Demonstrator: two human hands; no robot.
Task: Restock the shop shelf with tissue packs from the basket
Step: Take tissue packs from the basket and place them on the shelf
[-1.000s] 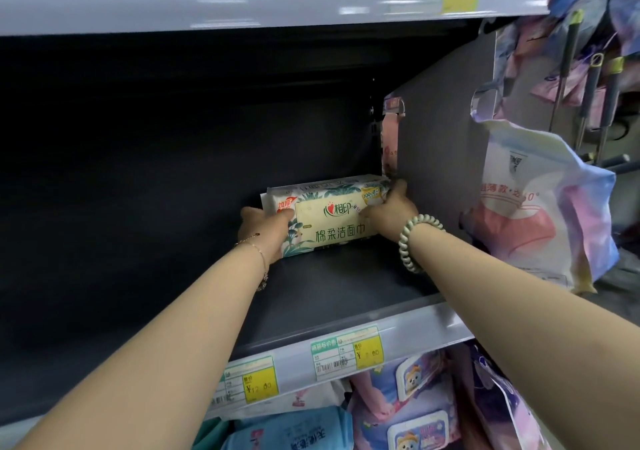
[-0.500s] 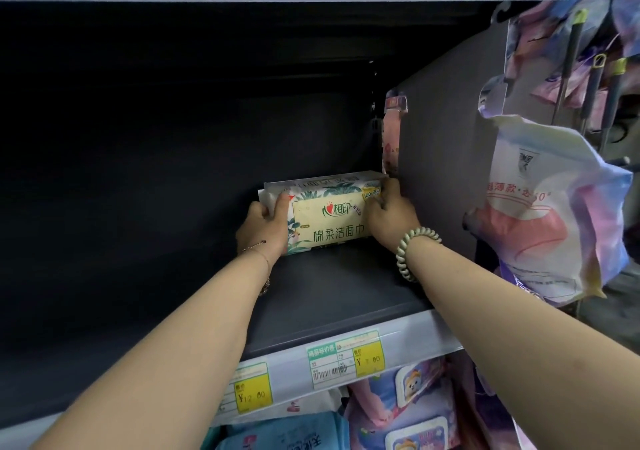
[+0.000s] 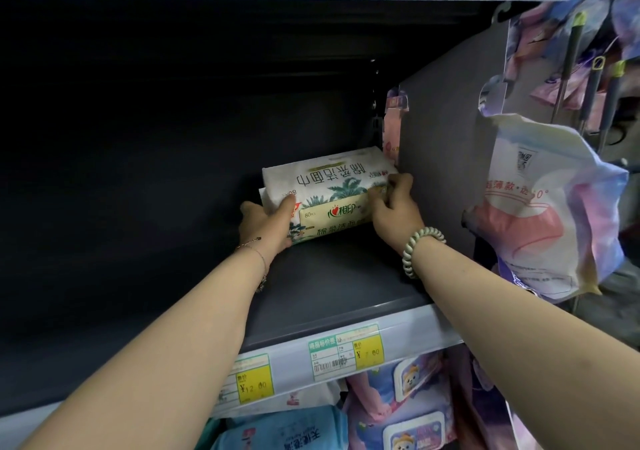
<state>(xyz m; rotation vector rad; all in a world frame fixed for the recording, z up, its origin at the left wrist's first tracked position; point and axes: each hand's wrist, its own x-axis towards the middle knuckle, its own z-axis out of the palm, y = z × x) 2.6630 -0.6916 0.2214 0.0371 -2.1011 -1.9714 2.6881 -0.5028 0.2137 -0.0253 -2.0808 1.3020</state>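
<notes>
While my left hand (image 3: 266, 224) and right hand (image 3: 394, 210) each grip an end of the tissue pack (image 3: 329, 186), mid-frame on the shelf (image 3: 329, 287) beside its right divider (image 3: 443, 138), I'd call restocking barely started: only pack visible there, basket out of view.

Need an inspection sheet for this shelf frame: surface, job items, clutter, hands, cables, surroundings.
Surface: dark grey shelf, yellow price labels on its front edge.
Job's things: one tissue pack at the back right, beside the divider panel; basket not in view.
Clutter: nothing seen.
Grippers: left hand grips the pack's left end, right hand its right end.
Cables: nothing seen.
Surroundings: hanging packets to the right; wet wipe packs on the shelf below.
</notes>
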